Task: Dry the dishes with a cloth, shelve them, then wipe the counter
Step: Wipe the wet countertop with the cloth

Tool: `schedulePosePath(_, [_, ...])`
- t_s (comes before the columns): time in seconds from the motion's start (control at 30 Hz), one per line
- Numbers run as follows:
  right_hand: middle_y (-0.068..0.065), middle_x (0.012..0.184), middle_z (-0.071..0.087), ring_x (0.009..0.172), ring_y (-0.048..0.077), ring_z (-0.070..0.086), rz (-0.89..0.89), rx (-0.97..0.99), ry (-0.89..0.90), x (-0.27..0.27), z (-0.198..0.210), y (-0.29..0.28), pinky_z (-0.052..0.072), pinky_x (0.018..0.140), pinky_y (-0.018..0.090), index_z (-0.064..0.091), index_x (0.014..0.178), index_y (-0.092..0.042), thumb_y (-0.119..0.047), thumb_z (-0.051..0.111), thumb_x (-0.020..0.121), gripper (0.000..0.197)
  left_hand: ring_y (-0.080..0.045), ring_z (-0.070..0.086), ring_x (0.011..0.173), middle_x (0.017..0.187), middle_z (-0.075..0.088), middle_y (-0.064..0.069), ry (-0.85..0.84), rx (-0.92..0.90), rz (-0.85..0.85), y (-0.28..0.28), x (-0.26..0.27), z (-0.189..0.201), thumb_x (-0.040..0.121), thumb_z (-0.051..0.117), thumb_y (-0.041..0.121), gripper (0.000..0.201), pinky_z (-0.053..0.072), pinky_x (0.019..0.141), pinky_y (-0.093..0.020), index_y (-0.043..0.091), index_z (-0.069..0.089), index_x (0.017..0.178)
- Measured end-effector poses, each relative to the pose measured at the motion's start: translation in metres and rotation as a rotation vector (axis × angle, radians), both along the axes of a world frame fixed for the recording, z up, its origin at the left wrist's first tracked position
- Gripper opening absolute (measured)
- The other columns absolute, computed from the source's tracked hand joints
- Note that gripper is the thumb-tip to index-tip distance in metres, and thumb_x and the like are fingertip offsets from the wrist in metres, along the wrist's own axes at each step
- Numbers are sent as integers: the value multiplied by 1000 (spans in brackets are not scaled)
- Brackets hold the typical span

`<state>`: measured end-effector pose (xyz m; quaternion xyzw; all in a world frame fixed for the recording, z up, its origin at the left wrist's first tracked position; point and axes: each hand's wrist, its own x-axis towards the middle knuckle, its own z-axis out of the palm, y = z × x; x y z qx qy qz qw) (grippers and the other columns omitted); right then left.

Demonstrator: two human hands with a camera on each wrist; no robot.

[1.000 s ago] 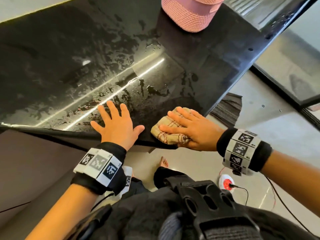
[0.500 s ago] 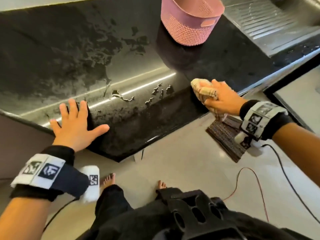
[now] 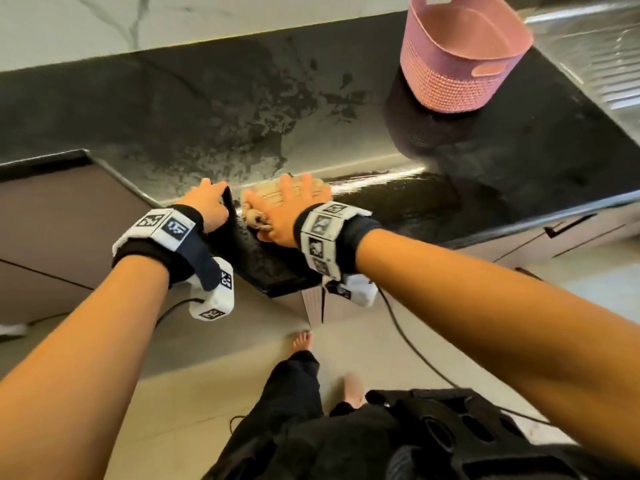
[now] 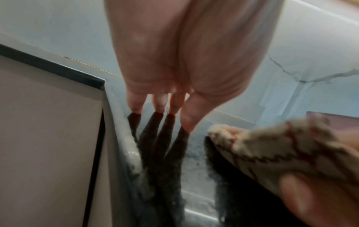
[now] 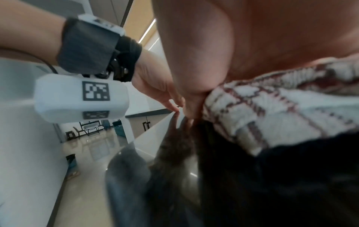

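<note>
The black counter (image 3: pixel 207 109) carries wet smears across its middle. My right hand (image 3: pixel 294 206) lies on a beige cloth with red-brown checks (image 3: pixel 266 197) near the counter's front corner, fingers spread flat and pressing it down. The right wrist view shows the cloth (image 5: pixel 272 107) bunched under my palm. Just left of it, my left hand (image 3: pixel 207 206) rests on the counter's angled edge and holds nothing. In the left wrist view its straight fingertips (image 4: pixel 159 106) touch the glossy top, with the cloth (image 4: pixel 272 147) close on the right.
An empty pink plastic basket (image 3: pixel 457 57) stands on the counter at the back right. Beyond it lies a steel sink drainboard (image 3: pixel 606 57). Grey cabinet fronts (image 3: pixel 52 220) run below the counter. A cable (image 3: pixel 408 344) hangs toward the floor by my bare feet.
My right hand has swept the cloth from the counter's right front edge leftward, ending beside my left hand. The fingers that gripped the cloth now lie flat on it. The view has tilted up.
</note>
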<state>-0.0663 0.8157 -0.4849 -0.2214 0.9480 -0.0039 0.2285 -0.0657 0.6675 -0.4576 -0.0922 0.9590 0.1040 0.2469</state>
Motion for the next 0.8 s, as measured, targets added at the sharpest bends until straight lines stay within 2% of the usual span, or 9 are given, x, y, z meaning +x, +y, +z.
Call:
schedulePosePath(0.07, [4, 158, -6, 143, 42, -6, 44, -21, -9, -10, -1, -13, 5, 111, 64, 1, 142, -51, -62, 42, 87, 69, -37, 25, 139, 154, 16, -21, -1, -36, 17, -1, -4, -2, 95, 36, 1, 50, 30, 110, -42, 4, 28, 145])
schedulePosePath(0.13, [2, 159, -5, 143, 40, -5, 65, -46, 13, -32, -4, -14, 5, 112, 62, 2, 142, -52, -62, 43, 86, 69, -39, 27, 137, 150, 22, -24, -4, -58, 10, -1, -10, -5, 95, 39, 6, 48, 30, 109, -43, 3, 32, 142])
schedulePosePath(0.2, [3, 157, 7, 141, 39, 9, 18, -64, 26, -53, -2, -6, 16, 111, 57, 10, 142, -50, -65, 46, 82, 72, -42, 32, 131, 143, 30, -24, -19, -73, -1, 1, -17, -5, 94, 46, 14, 46, 33, 106, -45, 4, 35, 138])
schedulePosePath(0.3, [8, 139, 36, 123, 37, 40, -188, -69, 108, -85, -2, 24, 38, 99, 48, 29, 138, -34, -74, 48, 65, 86, -44, 36, 126, 139, 32, -21, -40, -87, -9, 3, -33, -5, 92, 54, 28, 52, 37, 103, -47, 8, 35, 137])
schedulePosePath(0.47, [11, 130, 43, 116, 40, 46, -605, 85, 140, -109, -12, 131, 42, 97, 50, 32, 135, -29, -85, 37, 49, 102, -45, 36, 127, 144, 27, -22, -54, -109, -57, 5, -72, -3, 90, 58, 32, 61, 31, 108, -48, 9, 32, 139])
schedulePosePath(0.57, [19, 145, 28, 127, 46, 35, -763, 151, 78, -112, -15, 173, 31, 108, 51, 20, 143, -32, -78, 37, 66, 92, -46, 37, 126, 142, 29, -21, -61, -111, -78, 7, -92, -3, 87, 61, 34, 59, 29, 109, -50, 11, 36, 135])
schedulePosePath(0.67, [19, 155, 5, 135, 50, 18, -920, 178, 0, -113, -4, 158, 19, 112, 55, 2, 148, -29, -79, 37, 70, 99, -47, 33, 129, 145, 27, -20, -64, -111, -90, 5, -107, -7, 86, 62, 34, 59, 26, 110, -52, 12, 36, 134])
schedulePosePath(0.73, [19, 154, 9, 133, 50, 23, -947, 150, 18, -119, 4, 132, 23, 110, 56, 4, 147, -28, -72, 40, 77, 90, -46, 34, 129, 147, 23, -19, -58, -113, -119, 2, -114, -10, 88, 60, 33, 61, 22, 112, -50, 12, 32, 138])
schedulePosePath(0.8, [17, 146, 25, 127, 44, 35, -919, 107, 81, -121, 22, 98, 33, 106, 51, 17, 143, -23, -70, 45, 73, 89, -44, 30, 131, 151, 16, -18, -52, -117, -154, -2, -118, -10, 89, 59, 34, 68, 20, 113, -47, 12, 25, 143])
